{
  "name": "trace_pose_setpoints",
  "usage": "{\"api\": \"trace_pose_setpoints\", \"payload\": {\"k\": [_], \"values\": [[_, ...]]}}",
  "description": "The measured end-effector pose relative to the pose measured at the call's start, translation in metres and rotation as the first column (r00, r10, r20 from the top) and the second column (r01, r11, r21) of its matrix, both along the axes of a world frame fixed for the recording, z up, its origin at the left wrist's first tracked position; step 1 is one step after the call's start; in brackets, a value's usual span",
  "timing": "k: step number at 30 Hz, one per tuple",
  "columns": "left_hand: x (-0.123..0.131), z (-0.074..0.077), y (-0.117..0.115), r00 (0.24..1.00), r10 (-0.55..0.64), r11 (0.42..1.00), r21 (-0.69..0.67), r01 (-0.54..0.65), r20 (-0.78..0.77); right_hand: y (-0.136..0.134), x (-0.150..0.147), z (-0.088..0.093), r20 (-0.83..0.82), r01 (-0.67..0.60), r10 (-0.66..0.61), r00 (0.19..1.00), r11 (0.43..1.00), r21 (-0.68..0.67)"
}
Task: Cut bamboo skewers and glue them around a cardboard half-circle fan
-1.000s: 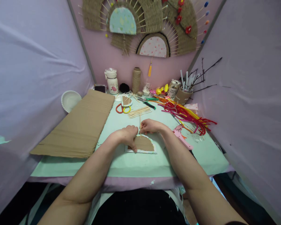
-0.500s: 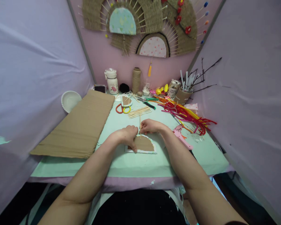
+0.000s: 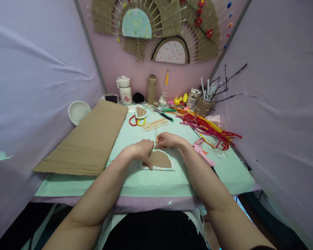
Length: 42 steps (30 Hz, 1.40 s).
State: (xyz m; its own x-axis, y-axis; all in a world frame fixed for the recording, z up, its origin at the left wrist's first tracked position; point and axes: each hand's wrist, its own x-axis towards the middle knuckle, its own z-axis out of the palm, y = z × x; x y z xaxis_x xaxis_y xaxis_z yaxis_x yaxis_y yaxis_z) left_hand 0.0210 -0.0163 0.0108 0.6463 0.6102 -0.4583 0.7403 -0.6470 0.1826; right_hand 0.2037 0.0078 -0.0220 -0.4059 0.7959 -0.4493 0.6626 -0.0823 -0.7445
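Observation:
A half-circle of brown cardboard (image 3: 161,160) with a white fabric rim lies flat on the table before me, straight edge toward me. My left hand (image 3: 143,151) holds down its left side, thumb across the cardboard and fingers at the curved edge. Between the pinched fingers of my right hand (image 3: 168,139) is a thin wooden stick (image 3: 156,133). The stick points away from me, and its near end lies over the top of the curved edge. Just beyond my hands lie several more wooden sticks (image 3: 155,124) in a row.
A large cardboard sheet (image 3: 86,142) covers the left side. Scissors (image 3: 133,121) and pliers (image 3: 167,116) lie behind the hands. On the right are a pink glue gun (image 3: 203,154) and red and orange pipe cleaners (image 3: 211,128). A twine spool (image 3: 151,88) and white bottle (image 3: 125,92) stand behind.

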Motion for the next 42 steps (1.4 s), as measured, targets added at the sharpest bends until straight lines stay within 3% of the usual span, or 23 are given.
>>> {"api": "trace_pose_setpoints", "payload": {"k": [42], "values": [[-0.0001, 0.0007, -0.0004, 1.000, -0.002, 1.000, 0.008, 0.002, -0.007, -0.0014, -0.0002, 0.0024, -0.009, -0.006, 0.006, 1.000, 1.000, -0.002]]}}
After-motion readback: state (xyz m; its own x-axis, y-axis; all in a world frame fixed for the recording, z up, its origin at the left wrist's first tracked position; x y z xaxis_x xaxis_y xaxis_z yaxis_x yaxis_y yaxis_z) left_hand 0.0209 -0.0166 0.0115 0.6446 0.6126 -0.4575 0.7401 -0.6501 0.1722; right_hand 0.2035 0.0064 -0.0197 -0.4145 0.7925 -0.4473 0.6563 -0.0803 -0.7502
